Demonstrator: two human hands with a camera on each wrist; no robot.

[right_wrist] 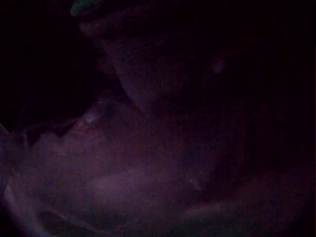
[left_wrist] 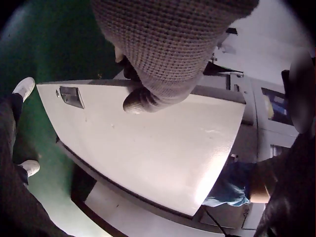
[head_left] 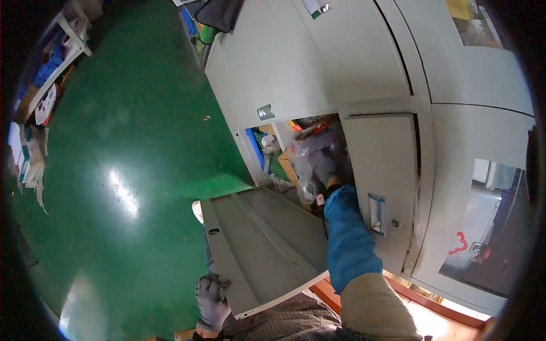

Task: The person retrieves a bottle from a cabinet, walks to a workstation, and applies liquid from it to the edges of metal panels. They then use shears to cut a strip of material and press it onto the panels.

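- Beige and blue sleeve [head_left: 355,244] covers the right arm, which reaches into the cabinet.
- Gloved left hand [head_left: 212,302] grips the edge of the swung-out cabinet door [head_left: 273,236], fingers curled over it.
- Gloved right hand [head_left: 325,166] is inside the lower compartment, next to a clear plastic bag [head_left: 305,176]; its fingers are hidden, so I cannot tell their spread or hold.
- Cardboard [head_left: 288,168] lies left of the bag.
- White shelf [head_left: 60,59] stands well apart, across the green floor [head_left: 153,113].

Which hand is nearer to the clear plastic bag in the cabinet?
Right: the right hand is inside the cabinet, close by the clear plastic bag; the left hand is farther off, gripping the open door.
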